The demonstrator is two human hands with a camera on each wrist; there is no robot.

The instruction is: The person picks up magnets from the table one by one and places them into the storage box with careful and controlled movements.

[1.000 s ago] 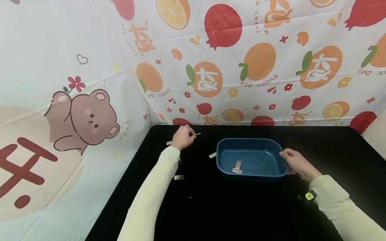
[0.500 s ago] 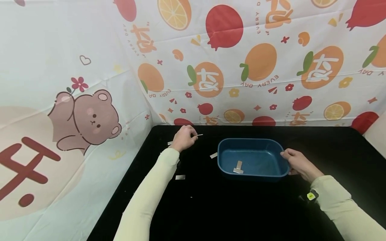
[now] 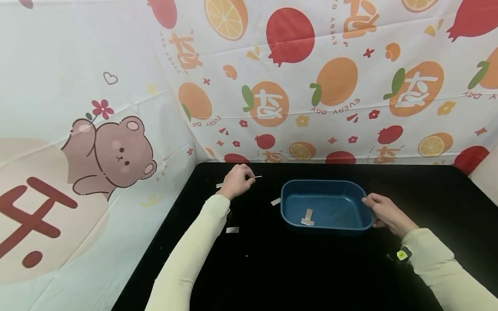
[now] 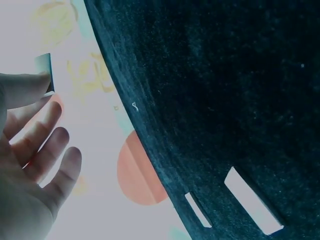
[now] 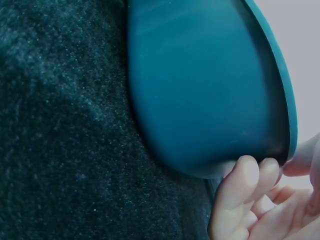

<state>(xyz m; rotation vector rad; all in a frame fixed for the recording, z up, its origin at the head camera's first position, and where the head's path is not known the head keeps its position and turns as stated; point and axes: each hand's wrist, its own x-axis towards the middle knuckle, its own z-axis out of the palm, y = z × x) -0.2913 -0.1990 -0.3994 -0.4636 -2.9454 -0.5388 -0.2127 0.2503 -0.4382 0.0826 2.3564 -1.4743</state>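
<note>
In the head view, my left hand [image 3: 236, 180] is over the far left part of the black table. Between thumb and forefinger it pinches a small flat silvery rectangular piece [image 4: 44, 67], seen nearly edge-on from the head; the other fingers are loosely bent in the left wrist view. My right hand [image 3: 389, 214] grips the right end of a blue plastic basin [image 3: 338, 209], thumb at the rim and fingers against the outer wall [image 5: 200, 100]. Two similar pieces lie inside the basin, one piece [image 3: 309, 214] touching the other piece [image 3: 307, 222].
Outside the basin, one flat piece [image 3: 276, 201] lies by its left end. Another piece [image 3: 232, 230] is nearer the front, and a third piece [image 3: 219, 185] shows partly behind the left hand. Printed cloth [image 3: 295, 142] hangs along the table's back and left sides.
My left forearm has swung slightly outward to the left, while the hand keeps its pinch in nearly the same spot. The basin and right hand stay put; the head view shifts a little.
</note>
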